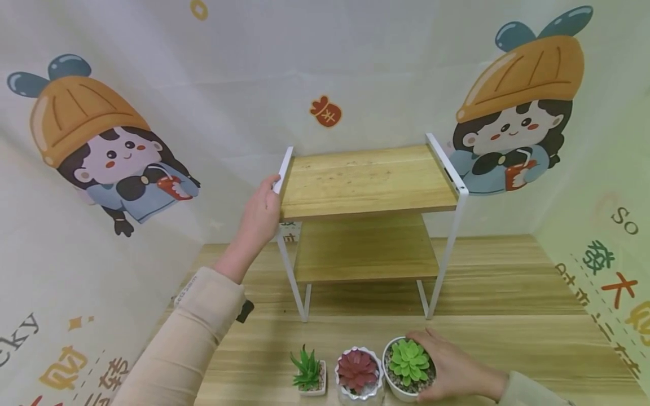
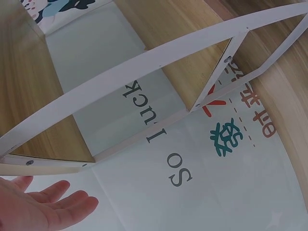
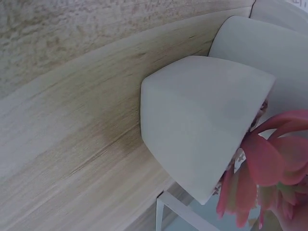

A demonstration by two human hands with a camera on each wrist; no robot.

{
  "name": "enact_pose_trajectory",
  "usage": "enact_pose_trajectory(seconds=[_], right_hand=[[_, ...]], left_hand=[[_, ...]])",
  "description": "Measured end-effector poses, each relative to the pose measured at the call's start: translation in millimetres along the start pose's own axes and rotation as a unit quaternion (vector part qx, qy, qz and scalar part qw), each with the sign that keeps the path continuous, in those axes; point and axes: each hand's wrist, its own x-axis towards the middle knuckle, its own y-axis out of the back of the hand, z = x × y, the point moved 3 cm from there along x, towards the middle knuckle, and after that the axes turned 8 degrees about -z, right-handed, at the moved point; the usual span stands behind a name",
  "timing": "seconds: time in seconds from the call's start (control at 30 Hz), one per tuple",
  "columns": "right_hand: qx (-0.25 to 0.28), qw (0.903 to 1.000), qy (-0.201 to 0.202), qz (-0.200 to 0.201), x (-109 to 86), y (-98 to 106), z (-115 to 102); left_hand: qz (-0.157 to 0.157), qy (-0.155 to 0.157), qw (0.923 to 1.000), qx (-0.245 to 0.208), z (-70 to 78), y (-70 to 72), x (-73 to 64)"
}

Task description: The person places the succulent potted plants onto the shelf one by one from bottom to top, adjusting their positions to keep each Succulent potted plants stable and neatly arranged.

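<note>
In the head view a two-tier wooden shelf [image 1: 365, 180] with a white metal frame stands on the wood-grain table. My left hand [image 1: 261, 211] is at the left edge of its upper board, fingertips at the frame's side rail; the left wrist view shows that hand [image 2: 50, 204] with fingers loosely extended beside the white frame [image 2: 120, 82]. My right hand [image 1: 457, 366] grips a round white pot with a green succulent [image 1: 410, 362] from its right side. Left of it are a red succulent [image 1: 358, 370] in a scalloped white pot and a small spiky green plant [image 1: 306, 369].
Printed cloth walls [image 1: 244, 84] enclose the table [image 1: 497, 282] at the back and both sides. A small black object [image 1: 246, 311] lies beside the left sleeve. An angular white pot [image 3: 197, 115] with a pinkish-red succulent [image 3: 269, 163] fills much of the right wrist view.
</note>
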Motion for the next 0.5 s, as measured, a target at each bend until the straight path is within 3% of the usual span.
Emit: enact_pose_trajectory(seconds=[0.27,0.5], right_hand=[[0.006,0.998,0.026,0.057,-1.2,7,-2],[0.029,0.9965,0.031,0.072,5.4,36,-14]], left_hand=[[-0.002,0.006,0.9998,-0.016,0.7,-0.9,-1.3],[0.0,0.008,0.9996,-0.027,1.5,-1.1,-2.3]])
